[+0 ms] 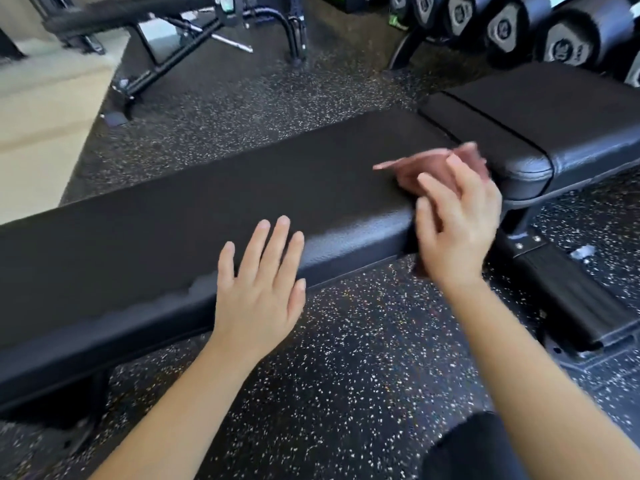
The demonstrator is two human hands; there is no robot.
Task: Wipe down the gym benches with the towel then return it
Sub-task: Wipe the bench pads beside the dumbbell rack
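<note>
The right hand [457, 230] has its fingers bent around a small pink-red towel [415, 171] and pushes it down on the right end of the long bench [207, 202]. The left hand [259, 289] is flat and open, with straight fingers resting on the near edge of the bench. It holds nothing.

I think a few things could go wrong. The towel is bunched up, so it may only rub a thin strip and miss spots. A bit of it hangs down past the edge, so it could slip out and drop onto the floor [346, 358] and get dirty. The dip between this bench and the next bench [519, 126] could be skipped. The flat left hand may also leave marks on the top.

The bench tops are black, padded and a little bumpy, with round edges that shine. The towel looks soft and floppy, but it is blurry. The floor is dark rubber with little white specks. Round black weights [502, 29] sit behind.
</note>
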